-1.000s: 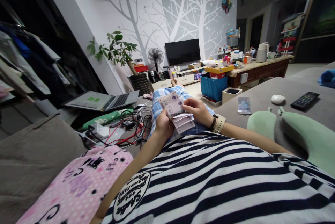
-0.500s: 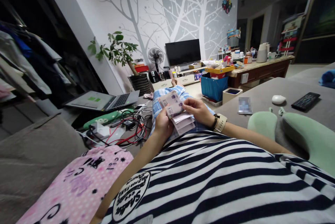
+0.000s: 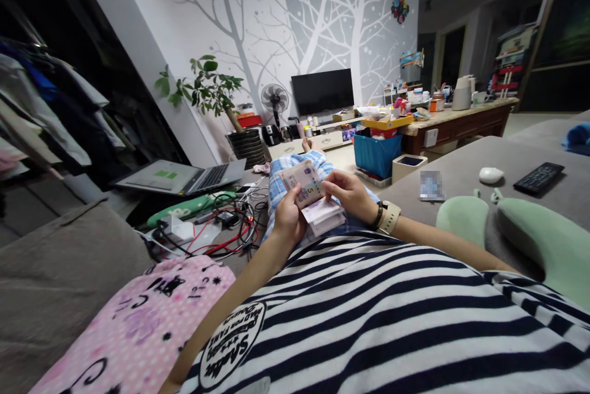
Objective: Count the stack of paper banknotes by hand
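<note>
My left hand is closed round a stack of banknotes, its thumb lying across the printed face, where a 5 shows. The upper part of the stack is tilted up above my lap. Below the thumb, several notes are folded down and fan out toward my striped shirt. At the stack's right edge my right hand is closed, thumb and forefinger pinched against the notes. How many notes those fingertips hold is hidden. A pale watch and a dark bracelet circle the right wrist. Blue checked trousers lie under the notes.
On my left are an open laptop, tangled cables and a pink patterned cloth. To the right lie a white mouse, a black remote and a green neck pillow. A cluttered table stands beyond.
The note held across the stack has flipped down onto the folded ones, uncovering another with a large 5. My right fingers have dipped slightly at the edge. My left hand keeps its hold.
</note>
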Tool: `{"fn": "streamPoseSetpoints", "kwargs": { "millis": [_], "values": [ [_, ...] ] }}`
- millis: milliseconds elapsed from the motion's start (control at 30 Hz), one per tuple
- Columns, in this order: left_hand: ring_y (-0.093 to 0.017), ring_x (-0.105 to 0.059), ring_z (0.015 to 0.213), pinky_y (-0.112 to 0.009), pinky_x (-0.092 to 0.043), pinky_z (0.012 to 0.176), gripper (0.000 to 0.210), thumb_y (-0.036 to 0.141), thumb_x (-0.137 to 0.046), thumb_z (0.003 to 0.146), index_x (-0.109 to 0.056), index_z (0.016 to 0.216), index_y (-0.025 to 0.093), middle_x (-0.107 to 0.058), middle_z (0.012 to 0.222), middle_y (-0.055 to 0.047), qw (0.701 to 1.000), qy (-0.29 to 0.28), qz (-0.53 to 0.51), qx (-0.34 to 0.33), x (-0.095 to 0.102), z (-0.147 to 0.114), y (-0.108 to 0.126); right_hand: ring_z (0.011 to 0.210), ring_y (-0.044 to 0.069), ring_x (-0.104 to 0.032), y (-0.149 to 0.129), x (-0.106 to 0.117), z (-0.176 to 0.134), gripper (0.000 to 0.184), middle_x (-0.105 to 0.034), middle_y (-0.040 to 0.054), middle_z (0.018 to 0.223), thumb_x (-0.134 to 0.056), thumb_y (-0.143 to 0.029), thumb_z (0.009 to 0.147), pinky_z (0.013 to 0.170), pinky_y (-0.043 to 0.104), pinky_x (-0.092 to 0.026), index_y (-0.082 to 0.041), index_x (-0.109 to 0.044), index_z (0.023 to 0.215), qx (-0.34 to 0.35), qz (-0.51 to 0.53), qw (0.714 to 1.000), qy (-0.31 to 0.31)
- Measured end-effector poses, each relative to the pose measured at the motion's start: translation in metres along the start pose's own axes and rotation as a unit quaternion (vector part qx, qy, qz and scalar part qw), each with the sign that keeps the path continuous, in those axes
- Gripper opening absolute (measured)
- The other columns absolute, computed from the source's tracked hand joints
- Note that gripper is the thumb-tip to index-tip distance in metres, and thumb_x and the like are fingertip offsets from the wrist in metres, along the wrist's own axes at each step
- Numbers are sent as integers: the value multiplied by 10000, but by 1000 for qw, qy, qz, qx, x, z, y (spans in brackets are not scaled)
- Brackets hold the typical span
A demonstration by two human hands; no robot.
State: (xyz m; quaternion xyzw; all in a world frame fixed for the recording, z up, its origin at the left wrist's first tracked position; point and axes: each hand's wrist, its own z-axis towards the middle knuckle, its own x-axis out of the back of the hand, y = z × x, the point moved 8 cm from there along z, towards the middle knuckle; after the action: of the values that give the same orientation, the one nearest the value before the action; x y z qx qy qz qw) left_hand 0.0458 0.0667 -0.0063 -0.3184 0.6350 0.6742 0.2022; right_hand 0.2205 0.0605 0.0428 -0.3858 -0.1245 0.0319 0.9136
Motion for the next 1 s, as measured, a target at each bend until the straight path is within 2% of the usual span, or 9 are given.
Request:
{"fn": "streamPoseSetpoints", "kwargs": {
  "millis": [100,167,267,433,567,667,733,833,1000],
  "values": [
    [-394,-989,1216,-514,-800,1164,230,204,-763,1117,-906,1281,129,-990,1139,-156,999,-22,41,9,1,0,0,897,227,-766,-14,11,-2,265,-886,39,999,-956,-459,1121,887,356,-592,-255,-806,1041,-15,-177,984,25],
    [-407,-976,1261,-506,-788,1179,184,227,-770,1114,-913,1197,147,-990,1139,-160,997,-39,69,7,3,2,-1,1049,263,-844,-30,10,-4,154,-951,99,1192,-912,-394,1184,992,378,-631,-244,-884,1196,-26,-297,954,0],
    [-418,-964,1296,-506,-777,1187,120,253,-818,1071,-920,1113,206,-988,1099,-131,994,-61,89,-16,6,6,-1,1356,358,-893,-58,6,-5,311,-946,205,1477,-829,-468,1267,1130,423,-662,-208,-922,1412,-52,-437,897,-34],
    [-424,-958,1345,-518,-760,1234,77,254,-945,934,-870,942,239,-969,1022,-121,991,-84,84,-60,6,10,-4,1491,431,-893,-80,-12,-5,498,-936,290,1512,-697,-551,1328,1219,450,-664,-134,-935,1463,-86,-525,838,-123],
    [-448,-976,1287,-595,-778,1230,168,267,-994,882,-864,977,220,-965,1000,-114,993,-77,66,-61,6,8,-4,1454,435,-900,-71,-9,-3,535,-942,279,1509,-720,-632,1309,1164,467,-683,-162,-936,1445,-76,-491,863,-92],
    [-431,-984,1268,-588,-790,1223,213,209,-946,900,-907,1108,190,-982,1043,-114,995,-63,49,-55,4,5,-3,1292,345,-912,-50,4,1,341,-970,174,1421,-816,-542,1273,1039,406,-658,-233,-924,1371,-61,-412,909,-17],
    [-426,-987,1261,-574,-790,1229,264,156,-916,902,-924,1166,164,-988,1063,-125,996,-59,40,-48,3,3,-2,1083,280,-874,-33,11,5,226,-963,107,1206,-895,-472,1209,931,366,-607,-246,-899,1206,-53,-341,938,22],
    [-435,-986,1276,-570,-786,1244,413,84,-916,872,-938,1279,151,-999,1113,-130,997,-63,34,-38,1,2,-3,850,225,-727,-10,14,9,333,-825,21,889,-973,-446,1101,815,348,-515,-261,-767,916,-51,-229,971,54],
    [-430,-985,1281,-568,-786,1245,606,25,-913,847,-930,1436,170,-1007,1178,-118,996,-73,32,-30,0,3,-5,786,206,-594,8,13,12,475,-652,-32,738,-971,-461,1032,788,350,-462,-279,-618,771,-52,-120,989,74]
  ]
}}
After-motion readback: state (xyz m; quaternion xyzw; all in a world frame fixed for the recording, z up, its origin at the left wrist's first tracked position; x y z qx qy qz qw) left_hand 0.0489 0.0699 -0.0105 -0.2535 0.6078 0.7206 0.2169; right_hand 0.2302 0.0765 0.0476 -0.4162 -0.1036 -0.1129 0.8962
